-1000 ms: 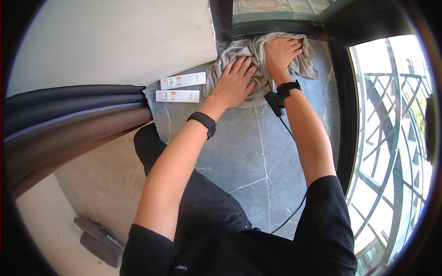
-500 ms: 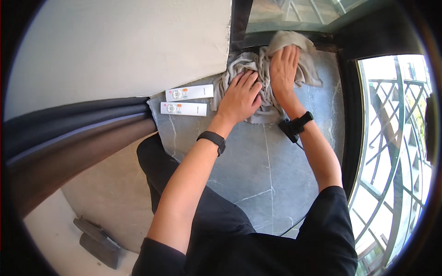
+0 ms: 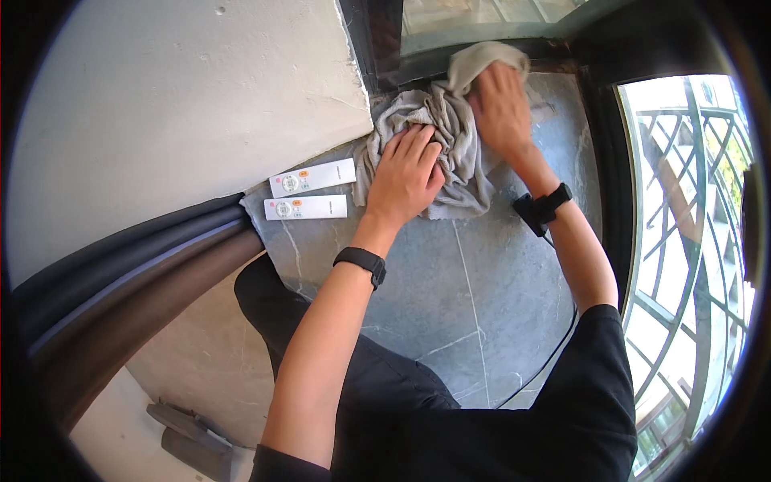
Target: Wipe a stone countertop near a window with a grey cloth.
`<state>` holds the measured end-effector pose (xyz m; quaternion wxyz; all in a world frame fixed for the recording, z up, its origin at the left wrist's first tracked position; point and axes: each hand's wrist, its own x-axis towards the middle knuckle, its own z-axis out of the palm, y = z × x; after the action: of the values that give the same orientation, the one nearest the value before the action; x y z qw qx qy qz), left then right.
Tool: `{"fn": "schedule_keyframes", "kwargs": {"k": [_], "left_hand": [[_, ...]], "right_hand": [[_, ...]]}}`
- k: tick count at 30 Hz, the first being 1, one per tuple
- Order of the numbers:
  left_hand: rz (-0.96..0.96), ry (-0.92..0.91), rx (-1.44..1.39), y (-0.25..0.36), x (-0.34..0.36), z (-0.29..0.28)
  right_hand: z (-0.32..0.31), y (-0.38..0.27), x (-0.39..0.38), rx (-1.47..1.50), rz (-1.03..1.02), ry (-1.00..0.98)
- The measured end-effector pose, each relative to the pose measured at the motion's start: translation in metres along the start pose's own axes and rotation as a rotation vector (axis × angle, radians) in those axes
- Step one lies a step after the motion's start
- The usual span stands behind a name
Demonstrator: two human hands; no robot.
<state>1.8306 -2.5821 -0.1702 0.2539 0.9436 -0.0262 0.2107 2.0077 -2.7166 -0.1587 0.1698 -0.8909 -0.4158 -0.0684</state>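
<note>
A crumpled grey-beige cloth (image 3: 466,153) is bunched on the grey stone sill in the corner beside the window frame. My left hand (image 3: 408,173) presses down on its left part, fingers closed over the folds and thumb bent in. Farther up and to the right, my right hand (image 3: 502,112) holds another part of the cloth against the sill by the dark frame. This hand is slightly blurred, and its fingertips are partly hidden. Two white remote controls, a farther one (image 3: 325,176) and a nearer one (image 3: 321,207), lie just left of the cloth.
The stone sill (image 3: 434,281) has pale veins. A white wall (image 3: 201,96) juts in at the left, above a dark curtain (image 3: 144,273). A black-framed window with a metal grille (image 3: 691,257) stands at the right. A black cable (image 3: 554,349) runs beside my right arm.
My right hand has pushed its part of the cloth, which is now more bunched toward the far frame. The left hand stays on the cloth. The whole view has shifted a little.
</note>
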Motion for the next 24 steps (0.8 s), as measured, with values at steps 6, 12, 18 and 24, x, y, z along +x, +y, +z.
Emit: {"fn": "schedule_keyframes", "kwargs": {"k": [6, 12, 18, 24], "left_hand": [[-0.001, -0.005, -0.009, 0.001, 0.001, 0.001], [-0.016, -0.017, 0.003, 0.002, -0.001, -0.004], [-0.005, -0.015, -0.007, 0.003, 0.000, 0.001], [-0.036, -0.097, 0.029, 0.002, 0.000, -0.003]], "right_hand": [[0.017, 0.011, -0.011, -0.171, 0.086, 0.241], [-0.005, 0.034, -0.006, -0.046, 0.176, 0.059], [0.009, 0.059, -0.005, -0.287, 0.317, 0.326], [-0.013, 0.063, -0.012, -0.110, -0.151, 0.094]]}}
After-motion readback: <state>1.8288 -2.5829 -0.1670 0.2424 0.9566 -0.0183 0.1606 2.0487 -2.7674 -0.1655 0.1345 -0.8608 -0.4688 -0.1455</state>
